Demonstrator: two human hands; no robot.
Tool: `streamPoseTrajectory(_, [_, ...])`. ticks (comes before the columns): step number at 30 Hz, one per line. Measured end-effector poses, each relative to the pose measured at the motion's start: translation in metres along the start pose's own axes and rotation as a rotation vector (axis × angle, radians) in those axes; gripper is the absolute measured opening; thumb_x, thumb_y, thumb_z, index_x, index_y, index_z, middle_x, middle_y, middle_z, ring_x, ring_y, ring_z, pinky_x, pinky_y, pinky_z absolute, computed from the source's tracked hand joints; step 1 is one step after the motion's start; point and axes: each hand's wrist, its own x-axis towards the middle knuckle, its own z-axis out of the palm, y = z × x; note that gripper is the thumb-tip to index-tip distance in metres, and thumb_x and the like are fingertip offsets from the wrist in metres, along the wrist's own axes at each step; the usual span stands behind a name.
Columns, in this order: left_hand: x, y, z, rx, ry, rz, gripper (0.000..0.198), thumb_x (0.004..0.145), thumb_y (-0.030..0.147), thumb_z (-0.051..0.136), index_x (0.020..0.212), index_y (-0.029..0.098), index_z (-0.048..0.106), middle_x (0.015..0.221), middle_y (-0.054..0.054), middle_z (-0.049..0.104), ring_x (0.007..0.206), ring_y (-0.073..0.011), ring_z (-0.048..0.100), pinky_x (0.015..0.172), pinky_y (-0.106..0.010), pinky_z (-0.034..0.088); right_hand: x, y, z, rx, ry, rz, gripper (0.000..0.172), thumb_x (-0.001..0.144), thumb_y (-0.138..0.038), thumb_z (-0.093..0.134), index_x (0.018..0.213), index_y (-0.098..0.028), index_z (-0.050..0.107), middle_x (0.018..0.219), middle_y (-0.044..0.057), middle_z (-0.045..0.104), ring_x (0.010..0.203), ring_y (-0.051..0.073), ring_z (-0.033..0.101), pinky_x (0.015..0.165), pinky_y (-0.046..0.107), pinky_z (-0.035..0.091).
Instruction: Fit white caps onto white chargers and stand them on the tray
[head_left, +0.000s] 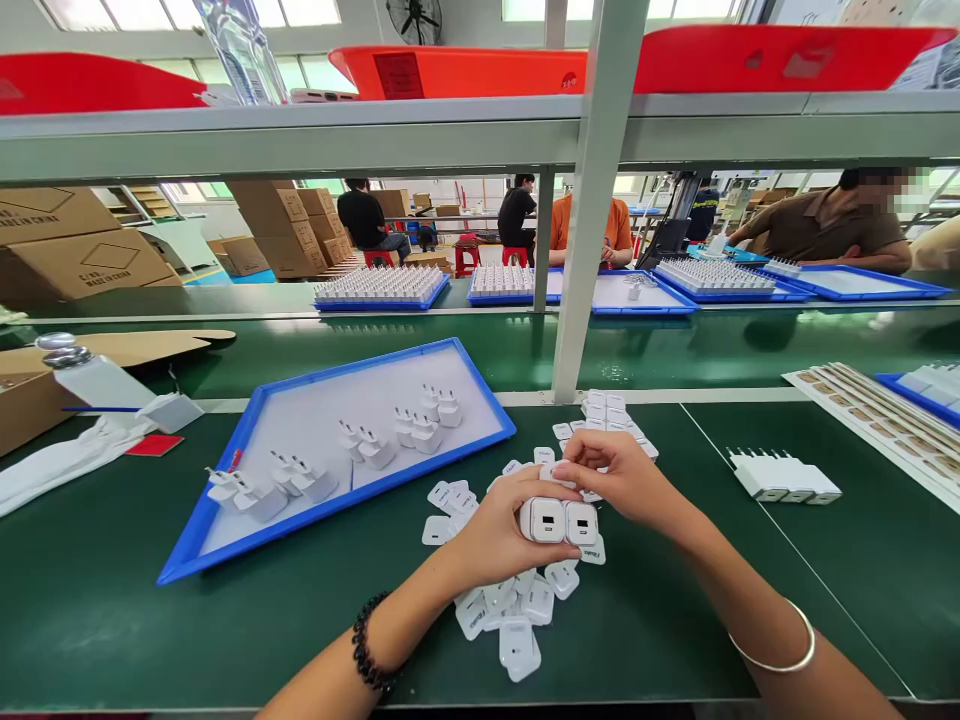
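My left hand (487, 530) is wrapped round two white USB chargers (547, 520), side by side with their port faces toward me. Just above them my right hand (619, 478) has thumb and fingers closed on a small white plastic cover (553, 473), partly hidden by the fingers. Loose white covers (517, 645), some with printed lettering, lie in a heap under and around both hands. To the left, a blue-rimmed tray (352, 495) bears several white plug chargers (375, 448), pins up. At right, a short row of chargers (784, 478) lies on the green bench.
A metal post (592, 250) rises beyond my hands to a shelf (450, 140) holding red bins (480, 75). A white bottle (97, 385) and a cloth (67, 465) lie far left. Stacked card strips (885, 430) are at right. People sit beyond the far trays (382, 300).
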Motion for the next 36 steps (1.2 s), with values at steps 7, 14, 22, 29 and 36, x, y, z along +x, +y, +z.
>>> streamPoseTrajectory(7, [0.002,-0.001,-0.001,-0.049,0.124,-0.063,0.041,0.066,0.023,0.087,0.104,0.021,0.073,0.117,-0.01,0.07,0.112,-0.0274,0.064,0.099,-0.042,0.05,0.001,0.004,-0.008,0.03,0.223,0.007,0.028,0.088,-0.042,0.063,0.073,-0.021,0.051,0.066,-0.001,0.061,0.06,0.015,0.061,0.054,0.027,0.045])
streamPoseTrajectory(14, [0.002,-0.01,-0.003,-0.031,0.278,0.052,0.041,0.07,0.018,0.084,0.109,0.022,0.071,0.12,-0.01,0.069,0.116,-0.0246,0.063,0.1,-0.04,0.051,0.0,-0.001,-0.009,0.333,0.154,0.135,0.035,0.08,-0.048,0.073,0.084,-0.021,0.051,0.055,-0.006,0.06,0.039,0.008,0.051,0.041,0.02,0.039])
streamPoseTrajectory(22, [0.003,-0.013,-0.003,0.096,0.435,0.088,0.036,0.074,0.019,0.08,0.109,0.021,0.071,0.119,-0.011,0.069,0.115,-0.0243,0.063,0.098,-0.04,0.053,-0.005,-0.007,0.004,0.528,0.039,0.179,0.034,0.078,-0.042,0.076,0.065,-0.017,0.057,0.056,-0.001,0.065,0.041,0.007,0.052,0.043,0.019,0.038])
streamPoseTrajectory(29, [0.003,-0.013,-0.002,0.151,0.458,0.186,0.036,0.076,0.021,0.079,0.111,0.02,0.07,0.117,-0.011,0.07,0.113,-0.0227,0.065,0.097,-0.037,0.055,-0.007,-0.003,0.015,0.561,-0.029,0.224,0.035,0.079,-0.038,0.075,0.062,-0.016,0.055,0.044,-0.006,0.053,0.034,0.002,0.034,0.037,0.018,0.02])
streamPoseTrajectory(36, [0.002,-0.012,-0.001,0.106,0.448,0.147,0.036,0.075,0.021,0.08,0.109,0.021,0.071,0.117,-0.011,0.07,0.113,-0.0238,0.065,0.096,-0.038,0.055,-0.006,-0.003,0.015,0.552,-0.024,0.23,0.035,0.077,-0.038,0.076,0.06,-0.017,0.054,0.043,-0.006,0.054,0.034,0.003,0.034,0.038,0.019,0.02])
